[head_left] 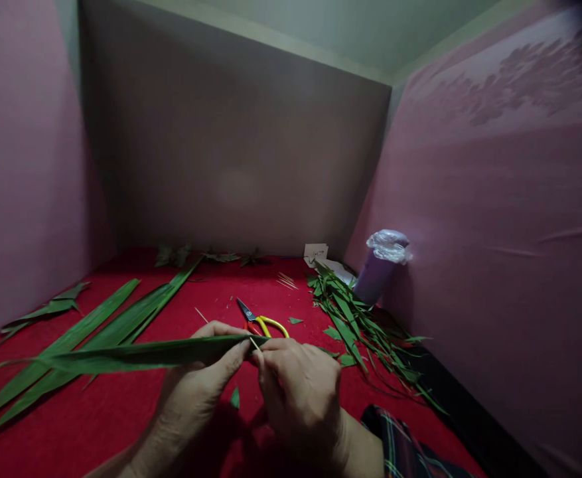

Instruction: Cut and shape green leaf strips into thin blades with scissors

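A long green leaf (136, 356) stretches across both hands, its narrow end trailing off to the left. My left hand (196, 388) is closed on the leaf, thumb on the near side and fingers behind. In my right hand (303, 385) a thin toothpick (255, 343) is pinched at the leaf, close to the left thumb tip. Whether the toothpick pierces the leaf I cannot tell. Just beyond the hands lie scissors (257, 317) with yellow and red handles, blades pointing away; the hands and leaf partly hide them.
Long leaves (106, 318) lie at left on the red cloth (251, 275). A heap of leaf strips (355, 318) spreads at right, before a purple container (377, 272) topped with clear plastic. Several toothpicks (287, 281) lie farther back. Pink walls (494, 265) flank the space.
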Available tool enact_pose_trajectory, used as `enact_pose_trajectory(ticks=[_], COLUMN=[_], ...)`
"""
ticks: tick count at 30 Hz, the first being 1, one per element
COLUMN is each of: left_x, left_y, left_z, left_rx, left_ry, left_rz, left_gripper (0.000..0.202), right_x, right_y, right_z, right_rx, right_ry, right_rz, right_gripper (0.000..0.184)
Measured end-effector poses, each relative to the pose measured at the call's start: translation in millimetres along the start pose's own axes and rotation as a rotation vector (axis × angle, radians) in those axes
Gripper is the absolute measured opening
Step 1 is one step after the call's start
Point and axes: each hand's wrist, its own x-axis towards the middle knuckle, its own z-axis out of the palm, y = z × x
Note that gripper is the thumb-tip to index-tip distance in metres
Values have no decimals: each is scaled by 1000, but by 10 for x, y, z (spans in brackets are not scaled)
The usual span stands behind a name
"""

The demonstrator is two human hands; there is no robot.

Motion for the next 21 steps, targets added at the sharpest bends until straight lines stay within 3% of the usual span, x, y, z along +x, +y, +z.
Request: enact_pose_trajectory(ticks=[11, 21], left_x=[-4, 5], left_y=[0, 10], left_z=[-10, -7], left_rx=[-61, -85], left_ry=[-15, -10], left_rz=[51, 96], left_gripper=[9, 7], right_x=[23, 21], right_y=[-46, -80], right_z=[20, 33], right_rx=[-134, -56], right_ry=[8, -10], right_rz=[-39, 111], right_gripper=[23, 23])
